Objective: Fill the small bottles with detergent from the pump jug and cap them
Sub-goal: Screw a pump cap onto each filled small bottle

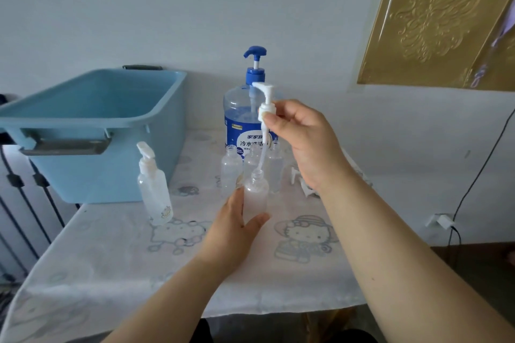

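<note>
Near the middle of the table (pixel 111 253), the left hand (pixel 234 228) grips a small frosted bottle (pixel 255 195) by its lower half, thumb on the near side and fingers curled behind it; the bottle is upright, and I cannot tell whether its base touches the cloth. Directly above it, the right hand (pixel 306 142) pinches a white pump cap (pixel 266 108) by the collar between thumb and fingertips, and the cap's thin dip tube (pixel 262 156) hangs down so that its lower end meets the bottle's open mouth. Behind both, at the table's back edge, stands the pump jug (pixel 245 125) (blue pump head, blue label, blue liquid part way up). Three uncapped bottles (pixel 231 167) stand close together just in front of the jug. Toward the left edge, a capped bottle (pixel 154 189) stands apart from the others, just beside a blue tub (pixel 97 125) that fills the back left corner. Some loose white caps (pixel 302 184) lie toward the right edge, partly hidden by the right wrist.
</note>
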The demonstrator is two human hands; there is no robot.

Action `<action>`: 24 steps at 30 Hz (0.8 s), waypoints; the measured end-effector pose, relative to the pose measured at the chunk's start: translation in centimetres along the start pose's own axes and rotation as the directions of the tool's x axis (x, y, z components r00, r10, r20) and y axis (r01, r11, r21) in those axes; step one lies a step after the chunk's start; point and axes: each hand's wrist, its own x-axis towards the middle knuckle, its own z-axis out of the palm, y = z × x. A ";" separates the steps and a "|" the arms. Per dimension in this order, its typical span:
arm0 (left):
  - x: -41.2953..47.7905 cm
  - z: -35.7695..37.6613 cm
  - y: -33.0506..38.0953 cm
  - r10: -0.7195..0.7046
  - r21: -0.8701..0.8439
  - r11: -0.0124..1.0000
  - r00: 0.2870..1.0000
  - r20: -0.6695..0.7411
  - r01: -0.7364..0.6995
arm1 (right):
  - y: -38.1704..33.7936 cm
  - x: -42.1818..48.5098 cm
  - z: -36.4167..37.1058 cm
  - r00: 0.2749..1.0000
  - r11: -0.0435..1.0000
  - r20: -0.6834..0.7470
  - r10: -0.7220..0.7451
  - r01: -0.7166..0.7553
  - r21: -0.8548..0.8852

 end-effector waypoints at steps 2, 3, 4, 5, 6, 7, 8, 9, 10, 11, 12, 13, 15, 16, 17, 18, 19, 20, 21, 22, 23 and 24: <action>-0.1 0.0 0.1 -0.007 -0.002 1.000 1.000 0.004 0.007 | 0.7 -0.3 0.2 1.000 1.000 0.006 0.020 -0.020 -0.012; -0.2 0.0 0.1 -0.007 -0.002 1.000 1.000 0.004 0.007 | 1.1 -0.5 0.2 0.999 0.999 0.010 0.031 -0.031 -0.010; -0.2 0.0 0.1 -0.005 -0.001 1.000 1.000 0.004 0.005 | 1.6 -0.7 0.2 0.999 0.999 0.017 0.042 -0.041 -0.009; -0.2 -0.1 0.1 0.006 -0.004 1.000 1.000 0.002 -0.006 | 2.0 -1.0 0.2 0.998 0.999 0.027 0.050 -0.050 -0.014; -0.2 -0.1 0.1 0.019 -0.014 1.000 1.000 0.000 -0.019 | 2.5 -1.3 0.2 0.998 0.998 0.037 0.055 -0.054 -0.027; -0.2 -0.2 0.2 0.033 -0.024 0.999 0.999 -0.002 -0.033 | 3.0 -1.6 0.1 0.997 0.998 0.048 0.056 -0.054 -0.041; -0.2 -0.2 0.3 0.045 -0.031 0.998 0.999 -0.008 -0.045 | 3.5 -1.8 0.1 0.997 0.997 0.057 0.057 -0.054 -0.054; -0.2 -0.3 0.4 0.056 -0.031 0.998 0.998 -0.016 -0.057 | 3.8 -2.1 0.0 0.996 0.997 0.064 0.059 -0.056 -0.061; -0.2 -0.3 0.5 0.060 -0.026 0.998 0.998 -0.025 -0.061 | 4.2 -2.4 -0.1 0.995 0.996 0.069 0.065 -0.061 -0.067; -0.2 -0.3 0.7 0.062 -0.017 0.998 0.998 -0.034 -0.062 | 4.5 -2.6 -0.1 0.995 0.995 0.077 0.071 -0.066 -0.070; -0.2 -0.4 0.7 0.059 -0.008 0.998 0.998 -0.039 -0.059 | 4.8 -2.8 -0.2 0.993 0.995 0.085 0.076 -0.070 -0.073; -0.2 -0.4 0.7 0.057 -0.002 0.998 0.998 -0.039 -0.058 | 5.0 -3.0 -0.2 0.992 0.994 0.094 0.081 -0.074 -0.075; -0.3 -0.4 0.7 0.061 0.000 0.998 0.997 -0.036 -0.061 | 5.3 -3.3 -0.2 0.990 0.992 0.108 0.090 -0.080 -0.100; -0.3 -0.4 0.7 0.066 -0.007 0.998 0.997 -0.039 -0.066 | 5.5 -3.5 -0.3 0.988 0.989 0.116 0.100 -0.086 -0.120; -0.4 -0.4 0.8 0.070 -0.015 0.997 0.997 -0.042 -0.071 | 5.7 -3.6 -0.3 0.986 0.985 0.124 0.113 -0.095 -0.141; -0.4 -0.5 0.8 0.070 -0.022 0.997 0.997 -0.042 -0.071 | 5.8 -3.7 -0.4 0.984 0.982 0.127 0.126 -0.106 -0.157; -0.4 -0.5 0.9 0.068 -0.024 0.997 0.997 -0.039 -0.069 | 6.0 -3.8 -0.5 0.983 0.980 0.123 0.138 -0.117 -0.162; -0.4 -0.5 0.9 0.067 -0.022 0.997 0.997 -0.038 -0.068 | 6.0 -3.8 -0.5 0.983 0.979 0.114 0.147 -0.128 -0.162; -0.4 -0.5 1.0 0.066 -0.018 0.998 0.997 -0.036 -0.066 | 6.0 -3.8 -0.6 0.983 0.979 0.106 0.150 -0.133 -0.156; -0.4 -0.6 1.0 0.063 -0.015 0.998 0.997 -0.036 -0.064 | 6.0 -3.7 -0.6 0.984 0.980 0.105 0.147 -0.131 -0.149; -0.4 -0.6 1.0 0.059 -0.011 0.998 0.998 -0.036 -0.060 | 5.9 -3.5 -0.6 0.984 0.981 0.111 0.138 -0.121 -0.148; -0.4 -0.6 1.0 0.052 -0.006 0.999 0.998 -0.035 -0.053 | 5.9 -3.4 -0.4 0.985 0.981 0.120 0.126 -0.106 -0.161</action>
